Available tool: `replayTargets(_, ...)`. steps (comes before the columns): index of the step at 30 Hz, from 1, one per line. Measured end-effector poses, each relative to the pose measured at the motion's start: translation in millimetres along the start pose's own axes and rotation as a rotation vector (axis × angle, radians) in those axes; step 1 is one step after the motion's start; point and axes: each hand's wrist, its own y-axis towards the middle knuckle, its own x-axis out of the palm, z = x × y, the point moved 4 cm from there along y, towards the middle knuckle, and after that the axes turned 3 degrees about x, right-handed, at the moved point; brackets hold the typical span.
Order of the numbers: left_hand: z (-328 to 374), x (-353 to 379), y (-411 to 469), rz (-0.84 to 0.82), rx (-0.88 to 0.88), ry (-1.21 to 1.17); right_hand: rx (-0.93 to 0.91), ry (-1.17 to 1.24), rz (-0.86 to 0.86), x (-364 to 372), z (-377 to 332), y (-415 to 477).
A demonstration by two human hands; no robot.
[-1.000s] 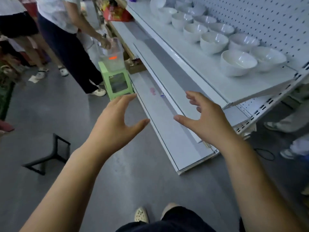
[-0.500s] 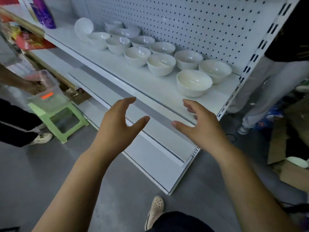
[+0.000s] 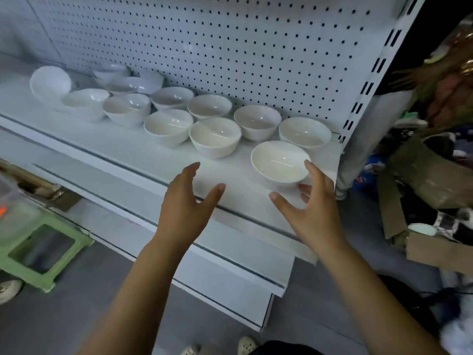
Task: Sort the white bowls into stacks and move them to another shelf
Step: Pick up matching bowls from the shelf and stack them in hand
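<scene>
Right hand (image 3: pixel 311 213) splayed wide — touches nearest bowl (image 3: pixel 279 162).

Far-left bowls (image 3: pixel 51 84) blurred, green stool (image 3: pixel 38 254) cut by left edge

I am standing in a shop: white metal display shelving (image 3: pixel 158 160) with a pegboard back panel (image 3: pixel 204 47) carries rows of white bowls (image 3: pixel 215 137), cardboard boxes (image 3: pixel 435 249) piled on the floor beside it.
</scene>
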Motion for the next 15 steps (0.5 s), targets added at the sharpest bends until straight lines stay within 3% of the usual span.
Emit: replayTargets(15, -48, 6, 103, -0.132, 0.061, -0.155, 0.103, 0.003, 0.259, 42, -10, 17)
